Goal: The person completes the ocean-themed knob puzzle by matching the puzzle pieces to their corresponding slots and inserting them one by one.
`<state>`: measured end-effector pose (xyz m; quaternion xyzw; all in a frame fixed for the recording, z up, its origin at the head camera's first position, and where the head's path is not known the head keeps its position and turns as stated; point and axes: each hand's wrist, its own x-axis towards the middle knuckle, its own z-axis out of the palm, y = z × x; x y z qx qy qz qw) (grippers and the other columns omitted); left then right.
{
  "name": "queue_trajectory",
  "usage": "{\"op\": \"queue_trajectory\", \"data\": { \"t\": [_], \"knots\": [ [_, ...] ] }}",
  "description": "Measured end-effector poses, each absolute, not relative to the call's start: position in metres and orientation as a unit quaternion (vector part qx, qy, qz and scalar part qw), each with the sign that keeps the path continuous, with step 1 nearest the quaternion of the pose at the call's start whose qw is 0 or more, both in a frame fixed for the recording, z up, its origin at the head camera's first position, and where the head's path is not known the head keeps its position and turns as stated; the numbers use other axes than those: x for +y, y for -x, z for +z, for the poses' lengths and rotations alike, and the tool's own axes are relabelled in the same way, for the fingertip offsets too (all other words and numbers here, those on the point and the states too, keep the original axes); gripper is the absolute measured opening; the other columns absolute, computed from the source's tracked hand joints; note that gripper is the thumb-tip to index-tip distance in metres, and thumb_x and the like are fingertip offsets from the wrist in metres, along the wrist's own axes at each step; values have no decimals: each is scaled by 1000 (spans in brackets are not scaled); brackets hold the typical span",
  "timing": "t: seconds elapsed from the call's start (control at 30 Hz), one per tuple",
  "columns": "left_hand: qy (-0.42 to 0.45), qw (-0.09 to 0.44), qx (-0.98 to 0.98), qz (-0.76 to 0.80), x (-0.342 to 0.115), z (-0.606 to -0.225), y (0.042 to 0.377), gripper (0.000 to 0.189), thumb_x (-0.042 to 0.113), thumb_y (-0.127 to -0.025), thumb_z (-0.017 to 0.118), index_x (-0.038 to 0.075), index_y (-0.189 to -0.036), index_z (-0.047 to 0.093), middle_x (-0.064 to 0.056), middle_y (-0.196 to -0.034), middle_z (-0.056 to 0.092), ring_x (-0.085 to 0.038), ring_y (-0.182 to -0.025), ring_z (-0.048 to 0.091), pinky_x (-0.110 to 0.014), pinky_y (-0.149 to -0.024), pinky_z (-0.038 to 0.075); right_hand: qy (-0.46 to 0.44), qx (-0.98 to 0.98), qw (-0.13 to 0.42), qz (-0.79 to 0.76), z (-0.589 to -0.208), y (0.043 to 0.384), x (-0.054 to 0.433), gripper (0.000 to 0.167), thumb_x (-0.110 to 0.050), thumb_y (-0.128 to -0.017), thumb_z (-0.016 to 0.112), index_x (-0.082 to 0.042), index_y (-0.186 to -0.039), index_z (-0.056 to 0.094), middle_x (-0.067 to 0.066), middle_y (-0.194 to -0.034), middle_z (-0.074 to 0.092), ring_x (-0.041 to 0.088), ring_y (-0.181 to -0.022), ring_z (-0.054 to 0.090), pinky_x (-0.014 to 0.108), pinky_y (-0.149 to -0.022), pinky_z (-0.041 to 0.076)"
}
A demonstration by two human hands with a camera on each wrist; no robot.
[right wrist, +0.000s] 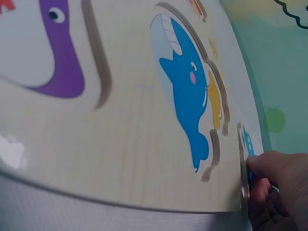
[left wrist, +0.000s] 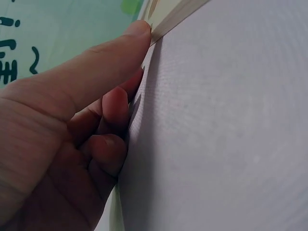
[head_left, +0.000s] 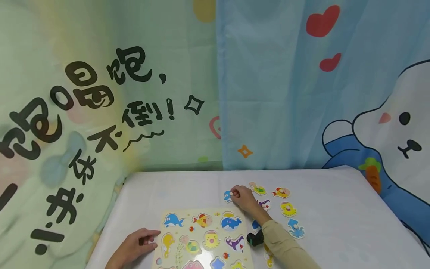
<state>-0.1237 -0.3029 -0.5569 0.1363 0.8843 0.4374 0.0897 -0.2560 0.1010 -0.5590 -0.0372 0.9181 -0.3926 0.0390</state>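
Observation:
A wooden puzzle board (head_left: pixel 198 220) printed with sea animals lies on the white table. At its left edge is my left hand (head_left: pixel 134 244); in the left wrist view the thumb (left wrist: pixel 110 62) touches the board's edge (left wrist: pixel 178 19) while the other fingers bend loosely below. Past the board's upper right corner, my right hand (head_left: pixel 246 201) pinches a blue sea-animal piece (head_left: pixel 227 196) between thumb and fingers. The right wrist view shows this piece (right wrist: pixel 247 142) at the hand's fingertips, partly hidden by the thumb. Its exact animal cannot be told.
Right of the board lie loose pieces: a turtle (head_left: pixel 258 189), a red-and-yellow fish (head_left: pixel 281 192), a purple shark (head_left: pixel 264 204), a yellow octopus (head_left: pixel 288 209) and a blue one (head_left: pixel 295 228). The right forearm partly covers others. Printed curtains (head_left: pixel 262 93) hang behind the table.

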Motion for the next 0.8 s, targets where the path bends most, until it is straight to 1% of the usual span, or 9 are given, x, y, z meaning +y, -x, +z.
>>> {"op": "queue_trajectory", "data": {
  "t": [0.1,0.27,0.43,0.73,0.8],
  "knots": [
    [-135,99,881,442,-305,-555,123,39,21,-84,74,4,-118,67,2,-87,58,3,-72,45,-19,-63,40,35,916,35,-398,-561,257,99,16,-11,-89,67,-6,-105,65,3,-88,56,15,-83,51,26,-77,47],
    [-110,139,878,445,-307,-552,125,40,22,-84,74,6,-119,66,1,-90,56,1,-73,46,-19,-64,40,36,914,25,-403,-562,256,98,14,-10,-89,67,-6,-102,66,4,-87,57,15,-81,51,27,-76,47],
    [-86,170,870,455,-309,-545,129,42,25,-83,75,6,-119,65,-2,-89,54,-2,-73,46,-20,-64,39,31,910,18,-413,-562,257,94,15,-12,-90,67,-6,-104,66,4,-88,57,15,-82,51,27,-78,47],
    [-101,167,864,464,-305,-545,129,41,21,-83,76,3,-117,65,-1,-88,54,-1,-72,45,-19,-64,38,15,907,34,-419,-562,256,100,16,-13,-89,67,-8,-104,67,3,-88,58,15,-83,52,27,-78,46],
    [-95,170,864,464,-305,-547,128,41,21,-83,76,3,-117,65,0,-87,53,0,-72,45,-19,-64,38,15,906,35,-422,-562,255,99,16,-13,-89,67,-7,-103,67,4,-88,58,15,-83,52,27,-78,46]
  ]
}}
